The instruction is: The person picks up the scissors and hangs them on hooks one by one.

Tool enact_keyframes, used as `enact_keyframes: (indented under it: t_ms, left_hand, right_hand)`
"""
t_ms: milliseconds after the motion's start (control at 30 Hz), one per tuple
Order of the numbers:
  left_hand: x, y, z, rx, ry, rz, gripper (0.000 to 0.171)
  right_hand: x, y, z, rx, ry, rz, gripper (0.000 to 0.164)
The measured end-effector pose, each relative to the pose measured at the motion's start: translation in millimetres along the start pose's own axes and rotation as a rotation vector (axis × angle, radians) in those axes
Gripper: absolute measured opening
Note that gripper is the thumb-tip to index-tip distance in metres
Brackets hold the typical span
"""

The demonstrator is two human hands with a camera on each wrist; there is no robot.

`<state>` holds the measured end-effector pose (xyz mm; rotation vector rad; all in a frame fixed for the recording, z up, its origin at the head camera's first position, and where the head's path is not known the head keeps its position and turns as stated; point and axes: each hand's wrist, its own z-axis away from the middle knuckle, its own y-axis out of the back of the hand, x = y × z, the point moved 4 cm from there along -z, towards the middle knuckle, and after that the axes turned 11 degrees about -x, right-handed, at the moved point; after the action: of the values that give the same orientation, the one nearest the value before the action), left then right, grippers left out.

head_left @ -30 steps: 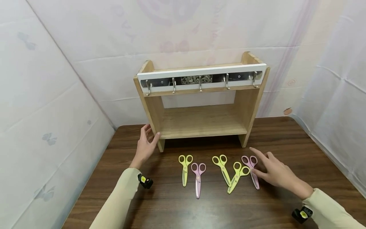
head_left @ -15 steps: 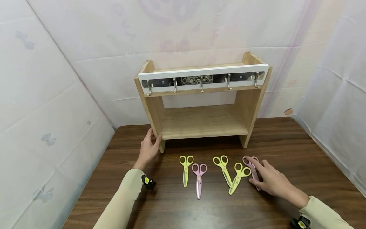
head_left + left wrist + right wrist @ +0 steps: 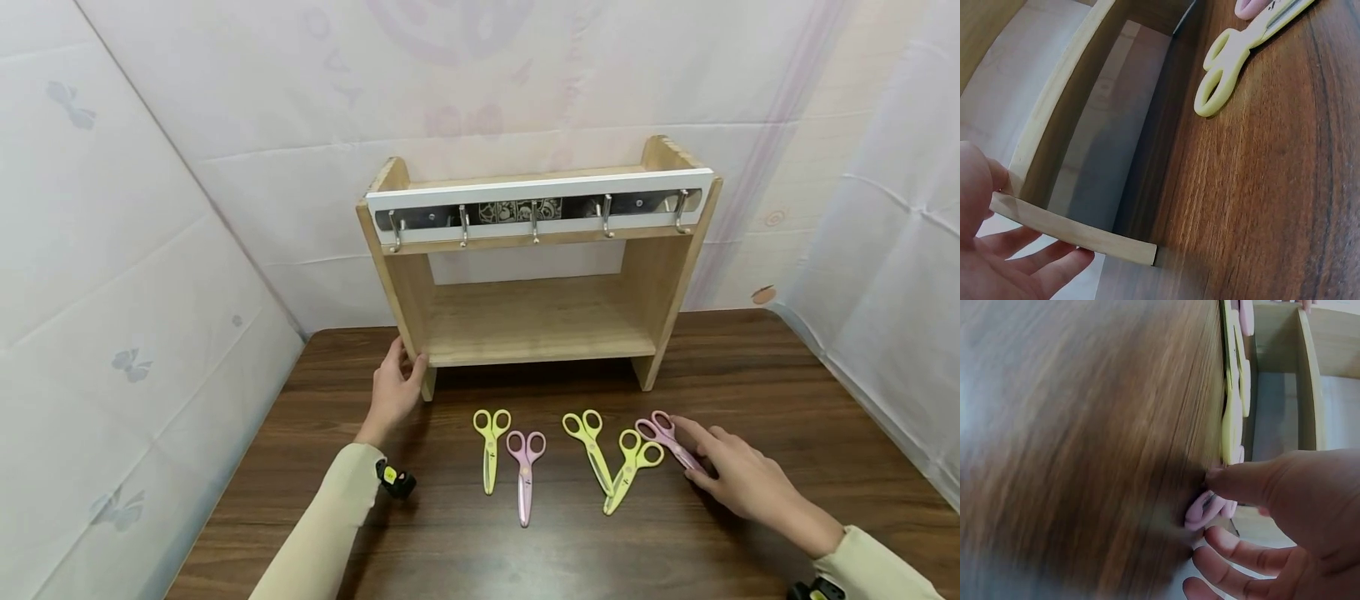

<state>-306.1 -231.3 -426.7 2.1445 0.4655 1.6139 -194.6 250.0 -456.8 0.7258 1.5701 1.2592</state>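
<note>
My left hand (image 3: 393, 392) grips the lower left side panel of a small wooden shelf (image 3: 540, 321), thumb at the front edge. In the left wrist view its fingers lie along the panel's outer face (image 3: 1085, 232). My right hand (image 3: 750, 471) pinches the rightmost pink scissors (image 3: 662, 432) between thumb and fingers. Their finger loops point to the upper left, and the fingers cover the blade end. In the right wrist view the thumb (image 3: 1241, 481) lies against these pink scissors (image 3: 1200, 514). Just left of them, yellow scissors (image 3: 626, 475) overlap the tip of another yellow pair (image 3: 588, 446).
Further left on the dark wooden table (image 3: 465, 550) lie yellow scissors (image 3: 490, 450) and pink scissors (image 3: 525, 479). A white rail (image 3: 585, 185) with several metal hooks (image 3: 535, 223) runs across the shelf's upper front. Pale cloth (image 3: 225, 108) hangs behind and at both sides.
My right hand has come down onto the rightmost pink scissors and pinches them. Their blades have swung toward the right. My left hand has closed in on the shelf's side panel.
</note>
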Motion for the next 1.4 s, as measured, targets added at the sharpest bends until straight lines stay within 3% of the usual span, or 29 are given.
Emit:
enact_keyframes:
  t_ms: [200,367,600,800,1033,1400]
  left_hand:
    - [1.3,-0.2,-0.4,-0.001,0.023,0.003,0.052]
    - [1.8,0.4,0.5,-0.011,0.04,-0.002,0.052]
    - [3.7,0.2,0.6,-0.015,0.034,-0.013,0.052]
    - [4.0,0.4,1.0,-0.017,0.03,-0.012,0.053]
    - [2.4,-0.8,0.0,-0.022,0.034,-0.005,0.052]
    - [4.2,0.6,-0.2,0.031,0.036,-0.04,0.047]
  right_hand:
    - [10,2,2,0.009,-0.034,-0.007,0.04]
    - [12,1,2,0.006,-0.054,-0.004,0.028]
    - [12,1,1,0.013,-0.052,0.004,0.03]
    - [13,3,0,0.04,-0.043,-0.003,0.02]
    - [16,4,1,0.037,-0.072,-0.042,0.024]
    - [14,15,-1,0.069,-0.055,-0.013,0.022]
